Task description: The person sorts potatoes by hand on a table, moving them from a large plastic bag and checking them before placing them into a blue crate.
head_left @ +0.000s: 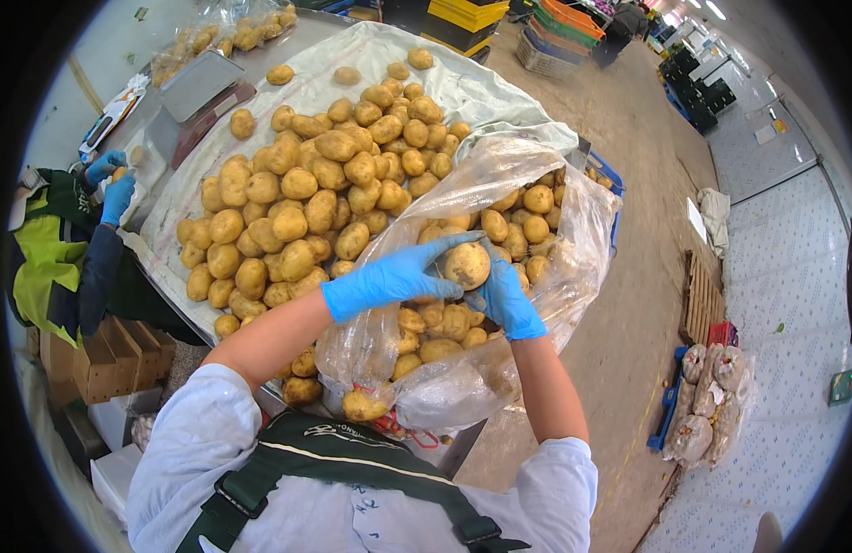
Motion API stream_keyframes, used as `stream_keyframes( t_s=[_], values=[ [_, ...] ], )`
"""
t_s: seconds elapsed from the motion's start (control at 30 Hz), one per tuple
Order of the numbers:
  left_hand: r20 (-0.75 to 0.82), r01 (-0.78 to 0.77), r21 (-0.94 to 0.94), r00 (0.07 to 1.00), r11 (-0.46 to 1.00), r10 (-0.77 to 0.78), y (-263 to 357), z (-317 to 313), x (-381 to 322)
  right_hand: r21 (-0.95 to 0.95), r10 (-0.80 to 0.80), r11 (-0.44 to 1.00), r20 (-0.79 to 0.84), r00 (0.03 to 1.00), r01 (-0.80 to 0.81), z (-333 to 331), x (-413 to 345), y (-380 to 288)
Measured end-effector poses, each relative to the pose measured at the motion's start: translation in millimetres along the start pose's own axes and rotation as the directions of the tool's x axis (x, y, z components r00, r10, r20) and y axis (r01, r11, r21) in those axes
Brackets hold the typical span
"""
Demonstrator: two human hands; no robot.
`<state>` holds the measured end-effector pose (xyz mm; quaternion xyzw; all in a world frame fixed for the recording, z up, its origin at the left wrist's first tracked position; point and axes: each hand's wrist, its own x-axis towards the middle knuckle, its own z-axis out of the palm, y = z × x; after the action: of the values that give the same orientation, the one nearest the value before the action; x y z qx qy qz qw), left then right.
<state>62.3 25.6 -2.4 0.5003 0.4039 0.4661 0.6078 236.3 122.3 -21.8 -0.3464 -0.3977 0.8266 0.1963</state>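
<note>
Between my two blue-gloved hands a round potato (467,265) is held above an opened clear plastic sack (578,256) of potatoes. My left hand (405,276) has its fingers and thumb at the potato's left side. My right hand (503,290) cups it from the right, its fingertips partly hidden behind and below it. A large heap of loose potatoes (294,221) lies left of the sack on a pale woven sheet (509,97). One potato (362,405) rests near the sack's lower edge, close to my apron.
A co-worker (59,242) in blue gloves stands at the left, holding a potato. A weighing scale (201,86) and bagged potatoes (260,31) are on the table's far left. Stacked crates (560,34) stand beyond it; a wooden pallet (702,297) and filled sacks (706,408) lie along the right wall.
</note>
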Motion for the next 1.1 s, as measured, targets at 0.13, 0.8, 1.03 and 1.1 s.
stream_keyframes(
  t_s=[0.13, 0.8, 1.03, 1.1],
  values=[
    [-0.074, -0.013, -0.049, 0.997, 0.999, 0.009, -8.2, 7.1, -13.3, -0.131, 0.001, 0.991, -0.028, 1.0, -0.005, -0.1, 7.8, 13.6],
    [-0.261, 0.114, 0.151, 0.963, 0.982, -0.072, -20.9, 0.9, -33.5, -0.51, 0.028, 0.859, -0.032, 0.999, -0.04, 9.9, -13.3, 25.6],
    [-0.615, -0.109, 0.414, 0.698, 0.904, 0.366, 18.8, -102.8, -58.1, -0.926, -0.453, 0.207, 0.196, 0.87, 0.317, -22.3, 42.6, -0.8],
    [-0.576, 0.401, 0.813, 0.659, 0.422, 0.484, 25.2, -128.9, -66.5, -0.977, -0.385, 0.002, 0.198, 0.902, 0.215, -25.2, 59.4, 5.3]
  ],
)
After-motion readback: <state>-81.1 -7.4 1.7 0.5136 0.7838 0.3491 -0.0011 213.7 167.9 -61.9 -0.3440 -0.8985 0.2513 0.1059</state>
